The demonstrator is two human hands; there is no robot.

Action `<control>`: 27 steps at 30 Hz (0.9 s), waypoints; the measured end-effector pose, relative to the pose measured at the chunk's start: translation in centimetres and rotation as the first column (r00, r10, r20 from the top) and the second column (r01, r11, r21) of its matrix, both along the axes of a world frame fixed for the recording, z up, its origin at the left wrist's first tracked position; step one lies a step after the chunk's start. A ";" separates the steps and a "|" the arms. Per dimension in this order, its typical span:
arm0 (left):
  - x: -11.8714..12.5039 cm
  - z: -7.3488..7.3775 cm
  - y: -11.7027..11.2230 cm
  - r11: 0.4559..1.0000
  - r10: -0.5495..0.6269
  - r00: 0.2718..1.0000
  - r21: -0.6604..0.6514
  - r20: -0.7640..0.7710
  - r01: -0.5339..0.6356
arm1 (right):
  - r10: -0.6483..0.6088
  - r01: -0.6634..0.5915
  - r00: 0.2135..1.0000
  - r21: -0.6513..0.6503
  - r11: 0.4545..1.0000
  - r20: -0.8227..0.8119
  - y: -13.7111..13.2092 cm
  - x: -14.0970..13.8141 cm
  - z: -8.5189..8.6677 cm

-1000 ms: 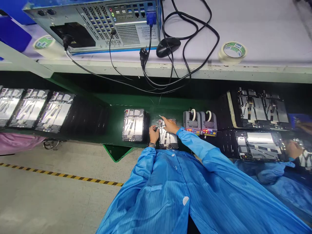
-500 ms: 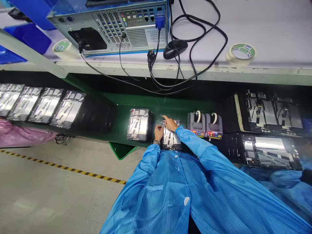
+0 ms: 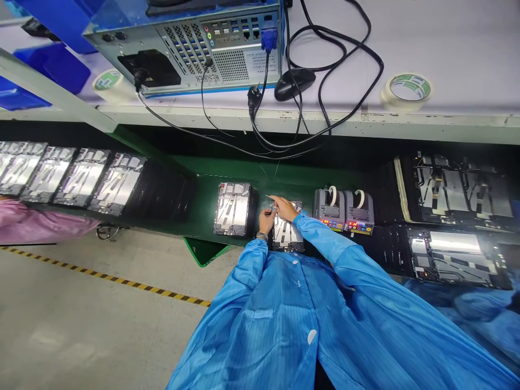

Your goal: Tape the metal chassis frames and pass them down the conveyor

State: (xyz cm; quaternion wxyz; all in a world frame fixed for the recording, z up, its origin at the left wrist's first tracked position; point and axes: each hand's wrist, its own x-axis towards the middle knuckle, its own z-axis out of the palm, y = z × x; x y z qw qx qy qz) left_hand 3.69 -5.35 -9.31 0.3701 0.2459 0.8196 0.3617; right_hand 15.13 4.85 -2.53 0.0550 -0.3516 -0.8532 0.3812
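Note:
In front of me on the green bench lies a flat electronic device (image 3: 287,234), its silver panel and dark strips facing up. My left hand (image 3: 266,222) is at its upper left corner, fingers pinched together; whatever they grip is too small to make out. My right hand (image 3: 284,208) is closed over the top edge, and a thin, pale, pen-like tool (image 3: 267,196) sticks out past its fingers to the upper left. Its kind is not clear. Left of my hands stands a stack of similar devices (image 3: 233,208).
Two tape dispensers (image 3: 329,211) stand to the right. More devices (image 3: 450,254) lie at far right, others (image 3: 117,184) at left. Above, a shelf (image 3: 447,116) carries a computer case (image 3: 227,59), a mouse (image 3: 294,84), a tape roll (image 3: 407,91) and hanging cables (image 3: 368,86). A pink sleeve (image 3: 36,222) shows at left.
The whole view has shifted slightly, so everything sits a little further right and lower. Both hands keep nearly the same place at the device's top edge.

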 end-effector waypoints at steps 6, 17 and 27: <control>-0.3 0.0 0.1 1.000 -0.010 1.000 -0.003 0.013 0.010 | -0.018 0.017 0.996 0.014 1.000 0.085 0.1 0.3 -0.5; -0.8 0.5 0.6 0.999 -0.032 0.999 -0.004 0.003 0.032 | -0.315 0.298 0.940 -0.132 0.945 -0.131 -2.2 1.3 -0.9; -0.8 0.4 0.2 0.989 -0.063 0.991 0.125 -0.121 0.078 | -0.785 0.056 0.617 -0.991 0.121 -0.061 -7.5 2.6 -2.2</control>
